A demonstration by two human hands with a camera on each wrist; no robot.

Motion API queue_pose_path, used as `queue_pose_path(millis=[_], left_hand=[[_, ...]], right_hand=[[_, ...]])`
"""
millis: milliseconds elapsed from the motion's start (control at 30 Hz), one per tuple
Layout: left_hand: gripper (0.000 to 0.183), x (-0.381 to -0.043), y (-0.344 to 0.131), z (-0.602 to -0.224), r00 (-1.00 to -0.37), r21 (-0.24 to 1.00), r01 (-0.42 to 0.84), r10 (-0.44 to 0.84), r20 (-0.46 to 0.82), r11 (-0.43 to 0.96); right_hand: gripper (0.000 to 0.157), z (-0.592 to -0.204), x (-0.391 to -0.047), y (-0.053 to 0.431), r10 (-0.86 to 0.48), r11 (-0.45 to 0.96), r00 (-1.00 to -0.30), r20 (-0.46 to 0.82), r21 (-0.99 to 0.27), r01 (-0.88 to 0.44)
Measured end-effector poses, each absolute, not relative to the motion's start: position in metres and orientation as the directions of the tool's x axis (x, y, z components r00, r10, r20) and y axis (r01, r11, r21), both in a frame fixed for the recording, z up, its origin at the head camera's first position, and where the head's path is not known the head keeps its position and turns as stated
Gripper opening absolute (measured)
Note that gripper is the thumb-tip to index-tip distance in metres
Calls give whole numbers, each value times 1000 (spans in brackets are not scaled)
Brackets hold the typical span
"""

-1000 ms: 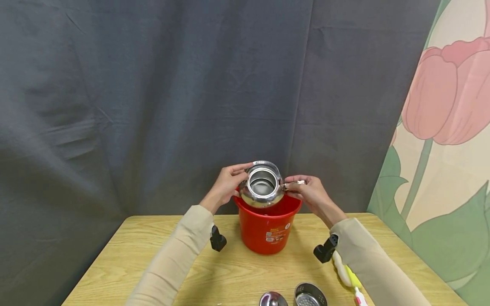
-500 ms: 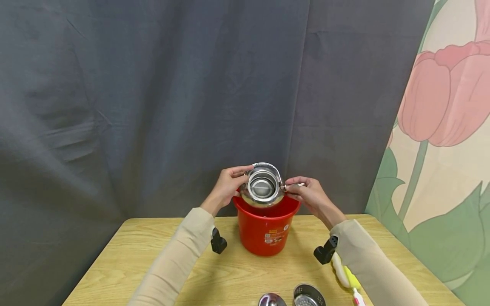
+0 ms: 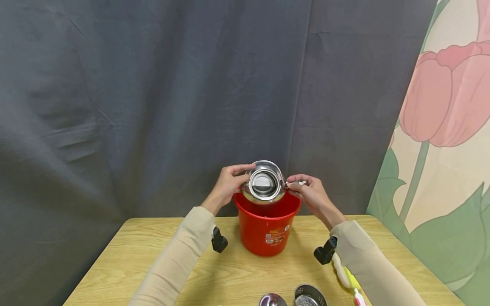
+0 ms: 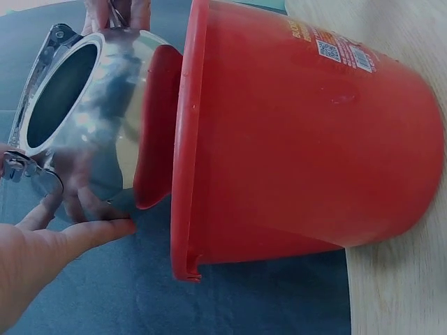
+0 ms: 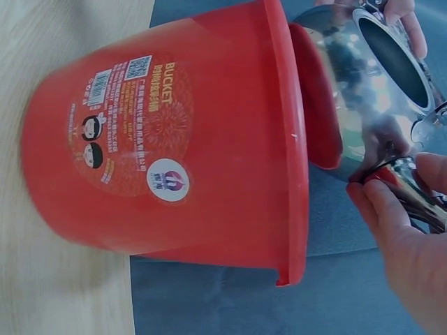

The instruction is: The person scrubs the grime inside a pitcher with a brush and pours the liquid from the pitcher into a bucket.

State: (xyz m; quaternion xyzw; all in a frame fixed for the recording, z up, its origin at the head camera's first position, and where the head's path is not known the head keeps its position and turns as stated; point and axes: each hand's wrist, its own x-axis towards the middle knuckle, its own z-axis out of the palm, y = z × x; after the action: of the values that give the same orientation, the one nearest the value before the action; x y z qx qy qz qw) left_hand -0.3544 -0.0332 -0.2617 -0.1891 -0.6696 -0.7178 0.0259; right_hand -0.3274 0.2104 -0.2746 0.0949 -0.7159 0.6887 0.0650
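Teapot (image 5: 367, 91) over bkt (image 5: 230, 139), lbl (image 5: 133, 118) "BUCKET"

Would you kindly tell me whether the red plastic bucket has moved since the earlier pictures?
No: in the head view, the red plastic bucket shows no visible shift in any direction against the light wood-grained table.

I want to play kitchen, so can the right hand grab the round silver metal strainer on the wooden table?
Probably not yet: the right hand is busy holding the shiny silver metal teapot. Nothing seems to cover the strainer, though.
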Motion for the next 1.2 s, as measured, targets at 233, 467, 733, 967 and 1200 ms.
queue_pose_path(millis=[233,467,733,967,1200], left_hand=[[35,-356,-34,-261,-917,943,328,219,334,-62],[35,-356,-35,-260,-876,898,441,217,431,-6],[36,-357,-35,-262,-820,856,515,263,508,-46],[34,-356,-34,-264,-787,824,565,271,554,-46],[34,-357,-35,-265,-775,809,587,268,572,-29]], right_hand=[[23,-276,-327,210,-35,53,-961,274,-960,-276],[27,-279,-328,211,-26,82,-941,337,-937,-338],[27,-282,-330,212,9,76,-912,410,-910,-408],[25,-285,-330,213,30,74,-885,465,-884,-462],[27,-287,-332,214,8,70,-860,510,-859,-508]])
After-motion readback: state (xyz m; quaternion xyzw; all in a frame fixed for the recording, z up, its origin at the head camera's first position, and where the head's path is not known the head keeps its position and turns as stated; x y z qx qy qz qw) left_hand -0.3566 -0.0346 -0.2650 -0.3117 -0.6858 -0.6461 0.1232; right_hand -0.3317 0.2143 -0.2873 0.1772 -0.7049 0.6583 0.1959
